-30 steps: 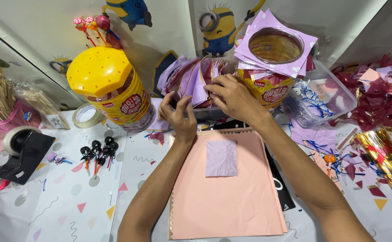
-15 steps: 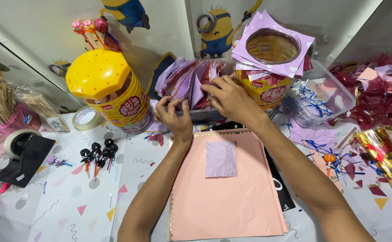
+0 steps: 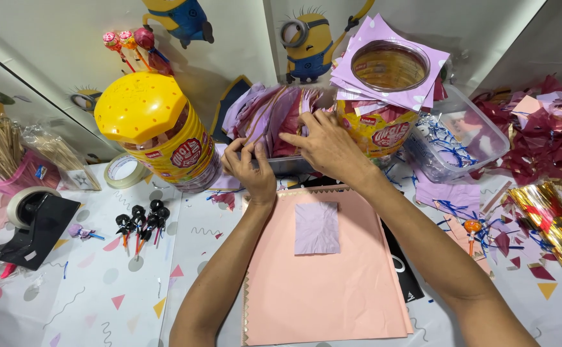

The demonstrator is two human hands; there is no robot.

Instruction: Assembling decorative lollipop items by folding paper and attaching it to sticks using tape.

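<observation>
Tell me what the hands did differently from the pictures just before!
Very little changed. The right hand slid slightly left along the bunch of purple and pink papers in the box, fingers spread over it. The left hand stayed at the box's front edge, pinching there. The small lilac square on the peach paper and the yellow-lidded jar did not move.

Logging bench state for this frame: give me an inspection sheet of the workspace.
Surface: white table cover with coloured triangles, strewn with scraps.
Job's things: stack of purple and pink paper squares in a tray; pink sheet with a lilac square on it.
Clutter: yellow-lidded jar, open jar, tape dispenser, tape roll, clear tub, gold wrappers.
Grippers: left hand and right hand fingering the stack.
Cables: nothing seen.
Surroundings: cartoon wall stickers.
</observation>
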